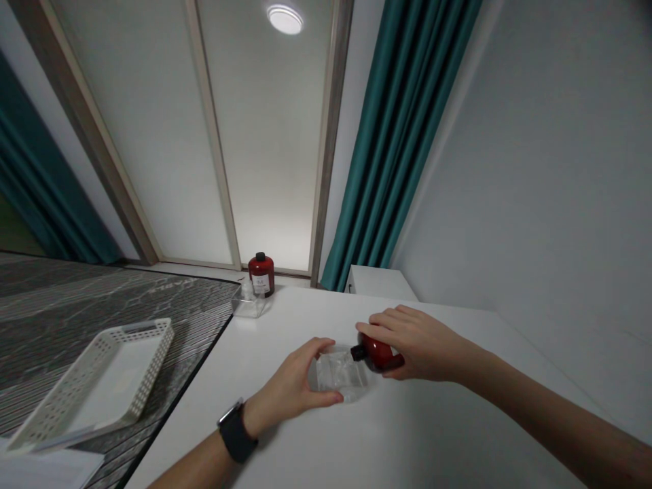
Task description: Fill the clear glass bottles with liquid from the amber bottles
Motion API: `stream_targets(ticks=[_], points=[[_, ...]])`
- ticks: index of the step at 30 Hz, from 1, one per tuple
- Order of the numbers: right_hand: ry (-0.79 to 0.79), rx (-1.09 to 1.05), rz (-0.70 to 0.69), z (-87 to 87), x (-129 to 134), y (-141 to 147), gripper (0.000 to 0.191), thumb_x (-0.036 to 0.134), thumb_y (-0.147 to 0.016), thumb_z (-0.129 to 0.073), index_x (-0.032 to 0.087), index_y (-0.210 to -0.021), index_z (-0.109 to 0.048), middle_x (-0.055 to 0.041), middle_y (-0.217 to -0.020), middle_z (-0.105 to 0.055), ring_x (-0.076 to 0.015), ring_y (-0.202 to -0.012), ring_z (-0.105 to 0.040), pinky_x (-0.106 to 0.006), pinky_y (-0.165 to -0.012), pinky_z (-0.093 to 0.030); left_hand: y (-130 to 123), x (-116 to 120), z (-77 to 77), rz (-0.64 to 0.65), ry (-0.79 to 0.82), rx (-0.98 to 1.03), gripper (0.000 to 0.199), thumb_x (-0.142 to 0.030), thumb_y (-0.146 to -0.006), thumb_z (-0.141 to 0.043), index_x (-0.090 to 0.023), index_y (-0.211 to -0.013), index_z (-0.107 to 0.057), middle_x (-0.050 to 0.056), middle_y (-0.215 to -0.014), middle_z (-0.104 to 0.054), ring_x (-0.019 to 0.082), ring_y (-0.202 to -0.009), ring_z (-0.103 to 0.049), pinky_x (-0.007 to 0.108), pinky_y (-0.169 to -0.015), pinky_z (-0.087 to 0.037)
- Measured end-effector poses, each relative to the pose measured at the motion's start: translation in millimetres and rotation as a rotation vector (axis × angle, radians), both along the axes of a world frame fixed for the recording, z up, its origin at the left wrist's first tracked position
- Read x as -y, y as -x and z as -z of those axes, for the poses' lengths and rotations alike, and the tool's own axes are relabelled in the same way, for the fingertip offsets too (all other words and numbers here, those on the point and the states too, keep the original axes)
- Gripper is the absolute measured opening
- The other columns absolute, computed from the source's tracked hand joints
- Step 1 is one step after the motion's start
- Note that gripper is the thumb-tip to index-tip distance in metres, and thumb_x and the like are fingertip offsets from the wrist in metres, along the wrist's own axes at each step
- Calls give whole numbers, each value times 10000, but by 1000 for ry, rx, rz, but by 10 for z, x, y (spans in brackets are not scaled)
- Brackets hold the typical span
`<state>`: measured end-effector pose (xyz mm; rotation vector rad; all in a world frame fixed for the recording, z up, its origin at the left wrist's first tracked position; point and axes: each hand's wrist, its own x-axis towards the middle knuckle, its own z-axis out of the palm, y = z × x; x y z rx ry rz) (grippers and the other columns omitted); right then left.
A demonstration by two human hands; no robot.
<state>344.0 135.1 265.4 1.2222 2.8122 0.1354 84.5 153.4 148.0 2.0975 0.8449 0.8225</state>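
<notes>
From the head camera, a person's two bare hands work at a white table (356,448). The left hand (285,390), a dark watch (237,432) on its wrist, grips a clear container (340,370) between thumb and fingers, near the table's middle. Just right of it, the right hand (425,343) has its fingers closed around a dark-red bottle (375,354), tipped sideways, its black top pointing left at the container. At the far left corner stand another red bottle (261,269) and a clear tray (248,309).

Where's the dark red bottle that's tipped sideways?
In the head view, the dark red bottle is right of centre in the right hand, its black cap close to the clear plastic container held by the left hand.
</notes>
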Motion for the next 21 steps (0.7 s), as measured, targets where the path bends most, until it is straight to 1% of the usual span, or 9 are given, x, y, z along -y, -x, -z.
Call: stream_targets(ticks=[8, 14, 21], points=[[-13, -8, -3, 18, -10, -11, 579, 345, -772, -778, 235, -1290, -544, -111, -1164, -691, -301, -994, -656, -417, -847, -481, -2, -3, 7, -6, -13, -6, 687, -293, -709, -848, -211, -1306, -519, 94, -1227, -657, 287, -1090, -637, 452, -986, -506], [-20, 6, -8, 32, -17, -16, 598, 353, -770, -786, 242, -1300, -531, -103, -1165, -682, -299, -988, -654, -418, -848, -485, 1, -2, 1, 2, 3, -7, 694, -287, -704, -858, -197, -1301, -516, 95, -1221, -656, 279, -1083, -636, 433, -979, -507], [-9, 11, -8, 5, -10, -6, 587, 354, -776, -784, 230, -1296, -542, -105, -1155, -689, -303, -995, -652, -424, -851, -484, 5, -15, 42, 1, -12, -16, 692, -318, -713, -849, -212, -1311, -517, 96, -1232, -656, 288, -1098, -635, 448, -983, -505]])
